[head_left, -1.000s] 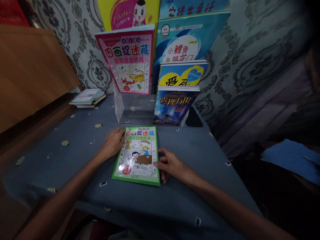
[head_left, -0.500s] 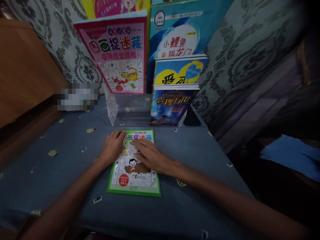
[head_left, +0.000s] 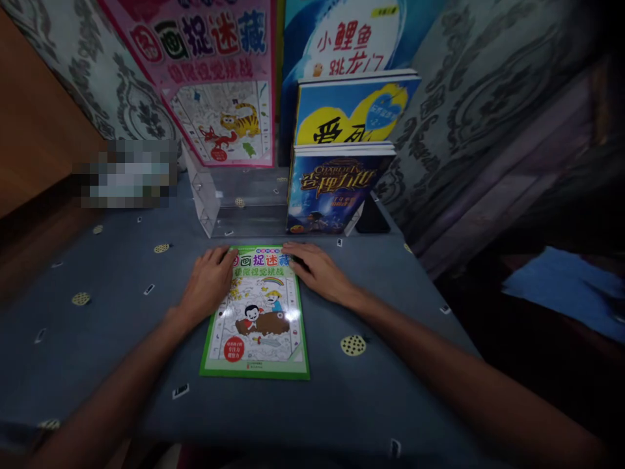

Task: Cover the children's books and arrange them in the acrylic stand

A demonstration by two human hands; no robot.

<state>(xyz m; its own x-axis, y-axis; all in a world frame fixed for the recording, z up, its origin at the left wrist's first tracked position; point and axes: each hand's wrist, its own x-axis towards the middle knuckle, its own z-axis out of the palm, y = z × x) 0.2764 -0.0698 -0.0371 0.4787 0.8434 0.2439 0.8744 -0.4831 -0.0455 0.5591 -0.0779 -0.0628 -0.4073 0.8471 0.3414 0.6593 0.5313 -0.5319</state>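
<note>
A green-bordered picture book (head_left: 266,335) lies flat on the cloth-covered table, its cover showing a rainbow and cartoon figures. At its upper left edge is my left hand (head_left: 208,277), fingers bent and closed on the corner. My right hand (head_left: 319,270) holds the upper right corner, fingertips on the top edge and thumb by the side. Under-sides of the fingers are hidden. Behind the book stands a clear acrylic rack (head_left: 244,218). It carries a pink picture book (head_left: 224,71), a dark blue book (head_left: 336,195), a blue and yellow book (head_left: 322,104) and a teal book (head_left: 303,39).
A dark flat object (head_left: 374,218) lies right of the rack. At the back left a blurred-out item (head_left: 129,179) rests near a wooden panel (head_left: 39,117). Patterned fabric (head_left: 454,111) hangs behind. Blue cloth (head_left: 561,286) lies off the table's right side.
My right hand has moved off the middle of the green book's cover to its upper right corner. My left hand stays at the left edge. The view has tilted down and closer.
</note>
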